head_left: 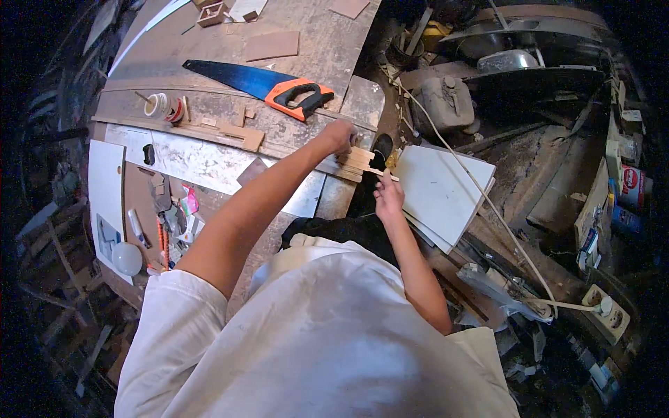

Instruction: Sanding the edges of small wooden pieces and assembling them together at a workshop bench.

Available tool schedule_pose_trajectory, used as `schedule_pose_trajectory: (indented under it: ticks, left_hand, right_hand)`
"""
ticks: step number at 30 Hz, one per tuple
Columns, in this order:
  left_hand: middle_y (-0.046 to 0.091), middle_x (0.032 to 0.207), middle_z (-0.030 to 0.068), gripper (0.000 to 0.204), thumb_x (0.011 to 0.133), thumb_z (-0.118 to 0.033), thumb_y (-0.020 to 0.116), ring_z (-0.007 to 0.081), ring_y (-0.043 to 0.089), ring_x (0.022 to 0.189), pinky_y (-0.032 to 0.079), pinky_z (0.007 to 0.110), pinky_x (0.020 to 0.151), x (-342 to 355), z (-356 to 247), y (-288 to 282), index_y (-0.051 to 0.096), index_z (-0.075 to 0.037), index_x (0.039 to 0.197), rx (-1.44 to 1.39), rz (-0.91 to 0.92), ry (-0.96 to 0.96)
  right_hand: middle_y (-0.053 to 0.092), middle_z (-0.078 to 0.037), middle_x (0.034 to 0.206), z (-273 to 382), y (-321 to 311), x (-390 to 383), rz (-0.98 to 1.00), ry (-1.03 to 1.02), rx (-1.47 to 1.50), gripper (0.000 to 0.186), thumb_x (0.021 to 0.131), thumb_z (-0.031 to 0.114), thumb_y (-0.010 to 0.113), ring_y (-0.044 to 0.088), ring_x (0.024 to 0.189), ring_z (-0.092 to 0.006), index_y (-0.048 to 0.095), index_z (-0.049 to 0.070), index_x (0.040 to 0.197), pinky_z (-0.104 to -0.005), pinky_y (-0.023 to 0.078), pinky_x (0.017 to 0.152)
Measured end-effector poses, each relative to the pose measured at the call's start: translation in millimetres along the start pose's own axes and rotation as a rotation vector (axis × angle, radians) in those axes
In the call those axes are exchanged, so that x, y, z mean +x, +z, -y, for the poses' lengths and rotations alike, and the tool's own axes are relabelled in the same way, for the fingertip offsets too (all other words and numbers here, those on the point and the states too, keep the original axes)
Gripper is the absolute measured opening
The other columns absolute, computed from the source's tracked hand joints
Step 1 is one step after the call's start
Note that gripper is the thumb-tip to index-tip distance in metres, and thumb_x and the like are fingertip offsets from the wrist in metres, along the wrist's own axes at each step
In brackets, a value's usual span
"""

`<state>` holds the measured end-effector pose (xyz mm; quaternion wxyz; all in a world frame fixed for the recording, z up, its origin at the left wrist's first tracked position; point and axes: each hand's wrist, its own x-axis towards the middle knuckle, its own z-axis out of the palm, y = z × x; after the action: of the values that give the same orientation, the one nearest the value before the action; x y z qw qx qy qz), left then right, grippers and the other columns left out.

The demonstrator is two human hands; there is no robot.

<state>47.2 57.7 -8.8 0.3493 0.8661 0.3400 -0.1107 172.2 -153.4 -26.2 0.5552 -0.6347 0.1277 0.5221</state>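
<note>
At the bench's right edge my left hand, fingers curled, presses down on a pale notched piece of wood that sticks out past the edge. Just right of it, my right hand pinches a thin strip of light wood between thumb and fingers. The strip's left end meets the notched piece; whether the two are joined cannot be told. Above my left hand lies a handsaw with a blue blade and an orange and black handle.
On the workbench are a white cup with a stick in it, flat wooden offcuts and a small wooden box. White boards are stacked right of my right hand. A cable runs to a power socket.
</note>
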Motion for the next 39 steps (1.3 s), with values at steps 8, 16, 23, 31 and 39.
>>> schedule_pose_trajectory:
  ticks: [8,16,23,31,39]
  left_hand:
    - [0.072,0.082,0.0109,0.025,0.058,-0.012,0.085,0.0287,0.07,0.079,0.055,0.039,0.071,-1.4,2.0,4.5,0.073,-0.011,0.079,-0.201,0.006,-0.09]
    - [0.072,0.086,0.0111,0.026,0.058,-0.012,0.085,0.028,0.07,0.084,0.055,0.039,0.073,-2.7,6.7,7.9,0.073,-0.01,0.081,-0.217,0.004,-0.106]
    - [0.072,0.083,0.0132,0.027,0.06,-0.011,0.081,0.0287,0.069,0.077,0.053,0.039,0.068,-4.6,23.5,19.3,0.071,-0.005,0.084,-0.249,-0.078,-0.029]
    - [0.072,0.085,0.011,0.024,0.06,-0.015,0.084,0.031,0.069,0.084,0.055,0.042,0.074,-1.1,14.6,14.3,0.071,-0.011,0.08,-0.207,-0.014,-0.086]
    - [0.072,0.087,0.0129,0.027,0.06,-0.018,0.085,0.032,0.069,0.085,0.055,0.043,0.075,-2.3,16.1,17.5,0.073,-0.01,0.083,-0.212,-0.086,-0.063]
  right_hand:
    - [0.065,-0.002,0.095,4.0,-6.9,-1.0,0.043,0.001,0.026,0.03,0.092,0.033,0.071,0.049,0.069,-0.0088,0.056,0.01,0.102,-0.0276,0.04,0.059]
    - [0.058,0.001,0.087,2.7,3.0,-3.6,0.061,0.08,0.097,0.028,0.092,0.034,0.071,0.048,0.069,-0.0087,0.054,0.013,0.097,-0.0273,0.039,0.059]
    - [0.057,0.0,0.083,14.8,9.8,-13.0,-0.069,-0.19,-0.017,0.022,0.095,0.028,0.066,0.05,0.068,-0.0088,0.052,0.011,0.097,-0.027,0.041,0.058]
    - [0.053,-0.001,0.074,7.3,27.3,-12.1,0.144,-0.2,-0.317,0.031,0.095,0.032,0.062,0.047,0.062,-0.0107,0.058,0.005,0.108,-0.0264,0.038,0.052]
    - [0.068,-0.008,0.094,-4.7,23.1,0.8,0.097,-0.19,-0.674,0.044,0.087,0.041,0.072,0.06,0.087,-0.0168,0.067,0.0,0.101,-0.0327,0.048,0.081]
